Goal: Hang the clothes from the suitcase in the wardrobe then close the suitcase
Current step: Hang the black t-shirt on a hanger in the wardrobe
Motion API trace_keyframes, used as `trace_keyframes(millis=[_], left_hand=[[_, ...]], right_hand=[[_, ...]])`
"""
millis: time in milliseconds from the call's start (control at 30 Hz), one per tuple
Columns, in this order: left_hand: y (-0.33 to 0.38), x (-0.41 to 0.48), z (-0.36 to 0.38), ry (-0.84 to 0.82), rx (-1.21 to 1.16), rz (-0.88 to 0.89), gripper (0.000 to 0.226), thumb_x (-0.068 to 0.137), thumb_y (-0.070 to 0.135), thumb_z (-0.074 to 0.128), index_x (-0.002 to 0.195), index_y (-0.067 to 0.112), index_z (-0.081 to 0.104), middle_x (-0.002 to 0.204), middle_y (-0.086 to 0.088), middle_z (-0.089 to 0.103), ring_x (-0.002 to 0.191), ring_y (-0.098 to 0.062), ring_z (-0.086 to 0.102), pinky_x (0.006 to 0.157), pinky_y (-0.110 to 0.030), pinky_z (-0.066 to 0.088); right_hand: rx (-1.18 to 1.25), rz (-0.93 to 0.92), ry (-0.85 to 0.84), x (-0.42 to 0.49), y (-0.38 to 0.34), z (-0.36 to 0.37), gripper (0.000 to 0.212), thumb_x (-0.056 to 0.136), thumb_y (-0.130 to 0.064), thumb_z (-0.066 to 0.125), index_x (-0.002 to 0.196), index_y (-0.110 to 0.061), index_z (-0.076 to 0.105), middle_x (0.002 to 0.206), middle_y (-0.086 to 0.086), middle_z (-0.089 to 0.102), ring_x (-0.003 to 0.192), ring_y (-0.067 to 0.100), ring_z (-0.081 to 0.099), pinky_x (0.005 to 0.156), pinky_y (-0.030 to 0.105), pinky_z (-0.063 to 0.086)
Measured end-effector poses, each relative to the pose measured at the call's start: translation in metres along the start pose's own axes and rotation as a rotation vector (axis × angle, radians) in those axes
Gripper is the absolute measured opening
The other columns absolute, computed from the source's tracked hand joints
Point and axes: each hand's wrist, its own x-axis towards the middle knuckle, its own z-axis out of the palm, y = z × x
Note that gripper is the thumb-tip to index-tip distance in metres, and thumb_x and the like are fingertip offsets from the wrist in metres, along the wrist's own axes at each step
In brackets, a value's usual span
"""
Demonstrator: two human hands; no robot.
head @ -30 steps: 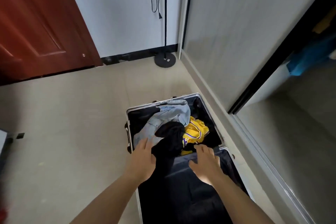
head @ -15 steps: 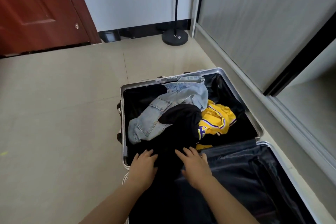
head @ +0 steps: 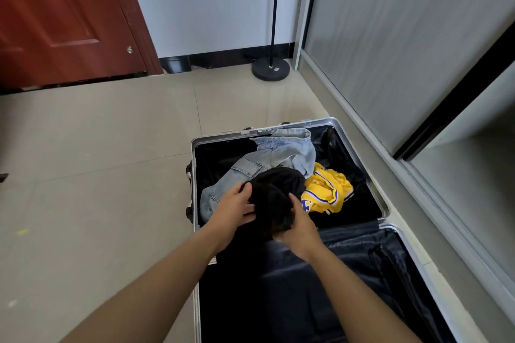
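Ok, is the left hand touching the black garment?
Touching. The head view shows the left hand with its thumb over the edge of the black garment and fingers curled into the cloth.

The suitcase (head: 220, 137) has a silver frame and black lining; the jeans (head: 281, 150) are pale, washed blue; the black garment (head: 274, 195) is plain; the jersey (head: 327, 189) is bright yellow with purple-and-white trim; the door (head: 55, 17) is reddish-brown, the floor (head: 97, 175) beige tile, the lamp stand (head: 270, 68) black, the wardrobe door (head: 390, 30) frosted grey.

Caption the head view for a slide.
Left hand and right hand grip a black garment in the open suitcase, beside jeans and a yellow jersey.
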Motion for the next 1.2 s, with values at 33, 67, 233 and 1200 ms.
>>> trace_keyframes(millis=[33, 67, 233, 1200], left_hand=[[0.02, -0.013, 0.004, -0.02, -0.044, 0.012, 0.026, 0.103, 0.028, 0.039, 0.113, 0.018, 0.061, 0.114, -0.008, 0.068, 0.106, -0.03, 0.065, 0.098, -0.046, 0.05], [0.043, -0.028, 0.006, -0.046, -0.074, 0.028, 0.027, 0.104, 0.028, 0.038, 0.112, 0.017, 0.061, 0.11, -0.008, 0.07, 0.104, -0.03, 0.066, 0.096, -0.046, 0.05], [0.16, -0.104, 0.018, -0.061, -0.126, 0.11, 0.024, 0.104, 0.029, 0.036, 0.1, 0.019, 0.058, 0.087, -0.005, 0.072, 0.081, -0.023, 0.069, 0.076, -0.038, 0.055], [0.544, -0.476, 0.052, -0.368, 0.321, 0.337, 0.034, 0.087, 0.045, 0.062, 0.118, 0.034, 0.056, 0.121, 0.019, 0.063, 0.114, 0.0, 0.057, 0.096, -0.02, 0.044]], right_hand=[[0.019, -0.045, 0.021, -0.004, -0.011, -0.005, 0.097, 0.061, -0.021, 0.084, 0.142, -0.041, 0.035, 0.123, -0.007, 0.058, 0.112, 0.017, 0.058, 0.088, 0.041, 0.055], [0.031, -0.054, 0.045, -0.011, -0.029, -0.012, 0.085, 0.061, -0.023, 0.083, 0.135, -0.038, 0.044, 0.115, -0.005, 0.063, 0.106, 0.015, 0.061, 0.085, 0.038, 0.056], [0.1, -0.069, 0.073, -0.072, -0.159, -0.069, 0.016, 0.088, -0.012, 0.059, 0.101, -0.021, 0.064, 0.091, 0.002, 0.066, 0.089, 0.025, 0.059, 0.074, 0.038, 0.048], [0.513, -0.728, 0.434, -0.453, -0.778, -0.402, 0.014, 0.093, -0.017, 0.056, 0.079, -0.014, 0.055, 0.064, -0.005, 0.047, 0.052, 0.005, 0.04, 0.047, 0.017, 0.035]])
